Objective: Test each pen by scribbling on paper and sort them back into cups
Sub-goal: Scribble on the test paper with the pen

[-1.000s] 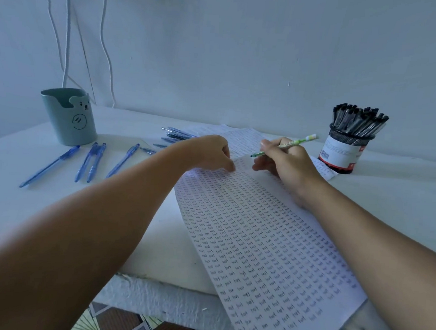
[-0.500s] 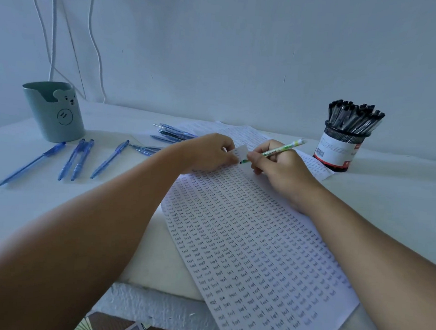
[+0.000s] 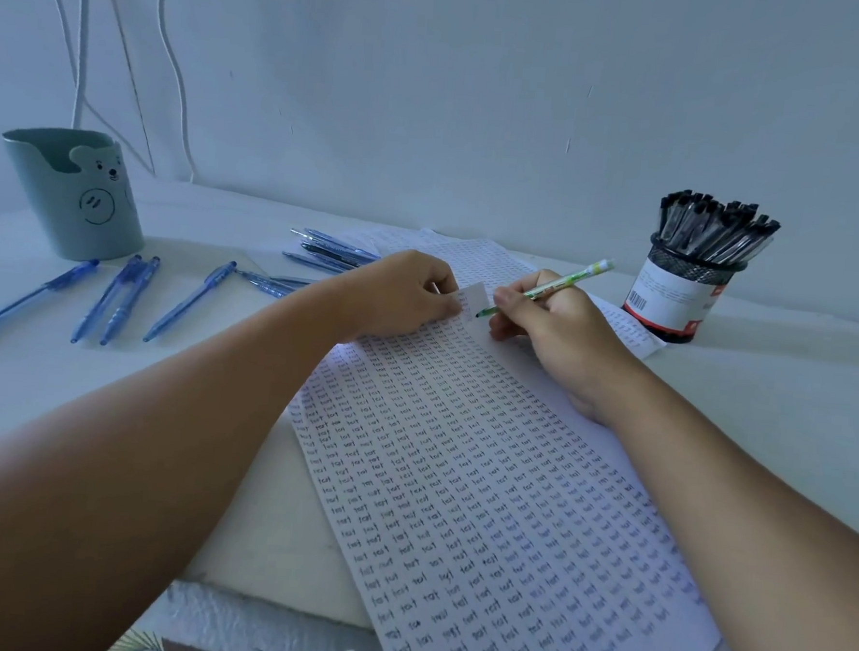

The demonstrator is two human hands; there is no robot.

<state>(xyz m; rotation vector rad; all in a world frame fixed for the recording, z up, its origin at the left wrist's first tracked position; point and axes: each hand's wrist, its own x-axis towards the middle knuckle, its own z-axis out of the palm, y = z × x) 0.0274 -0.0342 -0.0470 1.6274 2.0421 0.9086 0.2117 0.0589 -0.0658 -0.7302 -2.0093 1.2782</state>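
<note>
White bench against a pale wall: right hand (image 3: 563,328) grips a green pen (image 3: 545,289), tip at the paper (image 3: 483,479)'s far end, left hand (image 3: 404,293) pinches a small slip (image 3: 474,298) there; blue pens (image 3: 122,296) lie unsorted beside the left cup (image 3: 73,198), so much seems left.

White bench (image 3: 790,397) here, with a big sheet of paper (image 3: 483,479) covered in tiny scribbles hanging off the front edge. Loose blue pens (image 3: 117,296) lie left, beside a teal bear cup (image 3: 73,198). A mesh cup (image 3: 681,295) of black pens stands right.
</note>
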